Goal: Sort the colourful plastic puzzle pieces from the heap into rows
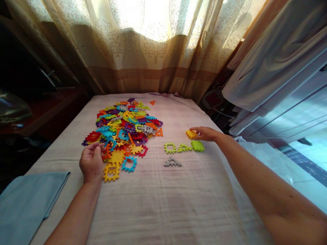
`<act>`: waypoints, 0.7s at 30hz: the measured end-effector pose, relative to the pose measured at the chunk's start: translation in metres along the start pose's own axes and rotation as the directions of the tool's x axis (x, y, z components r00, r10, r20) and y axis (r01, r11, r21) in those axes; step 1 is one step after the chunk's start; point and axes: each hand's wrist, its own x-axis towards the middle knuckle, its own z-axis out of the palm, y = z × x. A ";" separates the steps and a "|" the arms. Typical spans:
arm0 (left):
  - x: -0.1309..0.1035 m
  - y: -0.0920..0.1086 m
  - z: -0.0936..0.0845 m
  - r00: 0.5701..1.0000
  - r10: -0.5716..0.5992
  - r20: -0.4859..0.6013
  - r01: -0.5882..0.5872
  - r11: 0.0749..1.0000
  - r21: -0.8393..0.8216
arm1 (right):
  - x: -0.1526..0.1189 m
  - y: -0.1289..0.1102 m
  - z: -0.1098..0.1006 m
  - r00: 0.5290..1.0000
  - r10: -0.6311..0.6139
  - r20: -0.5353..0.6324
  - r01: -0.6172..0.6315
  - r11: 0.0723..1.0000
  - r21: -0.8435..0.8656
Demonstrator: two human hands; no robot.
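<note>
Right of the heap, the right hand has its grip closed on a yellow piece, probably light, stiff, best pinched by its rim; the left hand curls beside the heap, grip unclear.

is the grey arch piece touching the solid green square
Apart. The head view shows bare cloth between the grey arch piece and the solid green square, which lies farther from the person and to the right.
</note>
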 end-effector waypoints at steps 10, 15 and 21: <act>0.000 -0.001 0.000 1.000 0.009 0.007 -0.010 1.000 0.028 | -0.043 -0.022 0.014 0.918 0.319 -0.234 -0.286 0.944 0.166; 0.001 -0.002 -0.001 1.000 0.014 0.017 -0.015 0.999 0.036 | -0.077 -0.062 0.037 0.825 0.498 -0.268 -0.467 0.867 0.176; 0.002 -0.005 -0.003 1.000 -0.008 0.015 0.009 1.000 -0.020 | -0.087 -0.087 0.040 0.813 0.523 -0.257 -0.501 0.852 0.151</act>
